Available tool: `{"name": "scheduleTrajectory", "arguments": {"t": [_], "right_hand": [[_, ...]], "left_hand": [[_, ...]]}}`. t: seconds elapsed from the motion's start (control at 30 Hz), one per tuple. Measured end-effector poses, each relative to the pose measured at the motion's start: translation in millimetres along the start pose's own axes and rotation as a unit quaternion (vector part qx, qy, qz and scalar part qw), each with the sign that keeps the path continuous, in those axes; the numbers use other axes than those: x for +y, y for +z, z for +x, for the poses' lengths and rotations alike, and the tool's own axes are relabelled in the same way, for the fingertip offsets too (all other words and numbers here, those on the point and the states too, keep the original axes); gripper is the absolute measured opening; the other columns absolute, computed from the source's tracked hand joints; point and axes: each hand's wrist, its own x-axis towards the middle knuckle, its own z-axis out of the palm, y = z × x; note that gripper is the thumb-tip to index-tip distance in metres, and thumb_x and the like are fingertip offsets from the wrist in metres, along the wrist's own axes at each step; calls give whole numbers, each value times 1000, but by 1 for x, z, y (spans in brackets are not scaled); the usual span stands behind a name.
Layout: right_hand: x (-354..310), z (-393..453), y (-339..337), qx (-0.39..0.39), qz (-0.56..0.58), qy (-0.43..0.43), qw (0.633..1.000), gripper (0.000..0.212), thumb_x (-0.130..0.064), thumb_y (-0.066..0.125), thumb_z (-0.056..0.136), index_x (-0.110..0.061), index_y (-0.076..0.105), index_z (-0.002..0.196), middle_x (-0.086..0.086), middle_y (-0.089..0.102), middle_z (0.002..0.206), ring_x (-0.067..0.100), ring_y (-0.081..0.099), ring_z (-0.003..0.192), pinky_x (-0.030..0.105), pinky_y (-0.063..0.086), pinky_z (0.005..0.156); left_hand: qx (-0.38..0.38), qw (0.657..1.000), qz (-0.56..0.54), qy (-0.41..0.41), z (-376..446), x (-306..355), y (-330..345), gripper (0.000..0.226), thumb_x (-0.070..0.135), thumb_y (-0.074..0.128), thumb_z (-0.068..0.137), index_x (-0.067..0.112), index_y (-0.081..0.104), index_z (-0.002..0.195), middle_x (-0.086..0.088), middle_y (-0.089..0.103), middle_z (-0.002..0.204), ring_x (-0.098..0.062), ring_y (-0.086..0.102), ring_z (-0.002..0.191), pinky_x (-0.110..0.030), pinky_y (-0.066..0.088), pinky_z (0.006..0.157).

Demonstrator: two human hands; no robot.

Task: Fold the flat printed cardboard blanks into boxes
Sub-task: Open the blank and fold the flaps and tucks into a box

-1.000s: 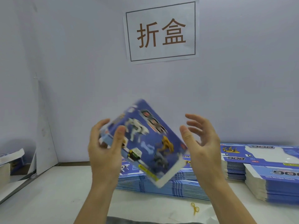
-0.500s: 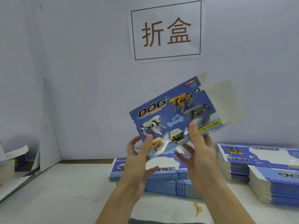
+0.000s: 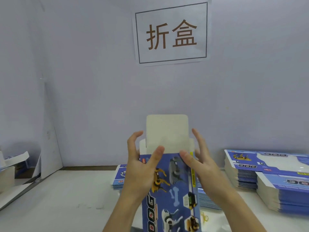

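Note:
I hold one blue printed box (image 3: 177,190) with robot-dog pictures upright in front of me. Its plain white top flap (image 3: 167,131) stands straight up, with small side flaps beside it. My left hand (image 3: 138,168) grips the box's upper left edge, thumb on the printed face and fingers curled over the side. On the upper right edge is my right hand (image 3: 204,168), its thumb on the face and its fingers reaching past the edge. The box's lower end runs out of view.
Stacks of flat blue blanks lie on the white table (image 3: 66,198): one behind the box (image 3: 119,180), two at the right (image 3: 250,166) (image 3: 284,195). A yellow rubber band (image 3: 204,217) lies near the front. A paper sign (image 3: 171,32) hangs on the wall. More cardboard (image 3: 15,158) sits at far left.
The box has turned from tilted sideways to standing upright with its white flap on top. Both hands have shifted to its upper edges.

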Motion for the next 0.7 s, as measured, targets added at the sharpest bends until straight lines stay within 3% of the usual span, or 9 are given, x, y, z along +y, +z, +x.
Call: {"name": "scheduleTrajectory", "arguments": {"t": [0.1, 0.17, 0.27, 0.33, 0.4, 0.5, 0.6, 0.63, 0.7], "right_hand": [[4, 0, 10, 54, 0, -87, 995, 57, -43, 62, 86, -47, 45, 140, -8, 67, 126, 6, 70, 105, 20, 58, 76], [7, 1, 13, 69, -9, -102, 992, 45, -42, 60, 88, -44, 55, 133, -10, 64, 132, 6, 67, 112, 22, 58, 81], [11, 0, 14, 63, -15, -57, 996, 31, -50, 59, 90, -44, 67, 120, -3, 65, 133, 21, 63, 122, 39, 57, 93], [6, -2, 15, 59, 8, -29, 998, 30, -57, 56, 94, -38, 75, 108, 0, 70, 122, 19, 69, 109, 27, 58, 78], [1, 1, 13, 68, 1, -7, 998, 41, -57, 48, 98, -31, 79, 94, 9, 74, 106, 16, 74, 87, 21, 54, 60], [3, 6, 9, 111, -31, 14, 993, 36, -27, 48, 104, -27, 77, 81, 32, 63, 102, 35, 66, 81, 37, 53, 62], [12, 10, 8, 141, 15, 50, 989, 31, -10, 47, 95, -38, 60, 101, 11, 56, 66, 21, 58, 63, 32, 47, 53], [13, 11, 7, 142, 31, 56, 988, 37, -9, 47, 95, -40, 53, 114, 2, 54, 61, 17, 57, 60, 29, 47, 49], [11, 12, 6, 116, 56, 52, 990, 47, -12, 50, 92, -39, 51, 130, 9, 61, 70, 23, 65, 67, 33, 55, 56]], "left_hand": [[21, 1000, -12, -14, -3, -8, 8, 54, 52, 73, 66, 39, 47, 112, -3, 75, 101, -28, 76, 79, -31, 60, 57], [42, 999, 12, -11, -4, -12, 10, 53, 54, 72, 67, 35, 51, 111, 1, 74, 103, -23, 76, 80, -29, 60, 59], [64, 995, 79, -3, -2, -17, 8, 46, 59, 64, 72, 25, 61, 104, 5, 72, 100, -16, 73, 86, -28, 58, 66], [63, 995, 80, -22, -4, -20, 8, 50, 62, 56, 78, 15, 64, 91, -11, 70, 87, -35, 69, 80, -42, 58, 67], [77, 995, 50, -44, -7, -21, 8, 58, 61, 48, 88, 6, 67, 83, -19, 67, 86, -36, 68, 84, -38, 56, 73], [44, 995, 49, -70, -4, -22, 6, 42, 42, 52, 97, 7, 64, 79, -27, 63, 95, -43, 64, 95, -57, 53, 80], [8, 995, 7, -96, 1, -19, 4, 25, 17, 40, 103, 27, 61, 93, -26, 63, 93, -36, 71, 77, -42, 57, 58], [0, 994, -27, -106, 1, -17, 5, 29, 14, 40, 104, 38, 57, 102, -25, 65, 93, -33, 72, 74, -38, 57, 55], [-5, 990, -71, -121, 2, -16, 5, 39, 16, 42, 105, 52, 45, 119, -21, 69, 98, -31, 74, 77, -36, 58, 57]]}}
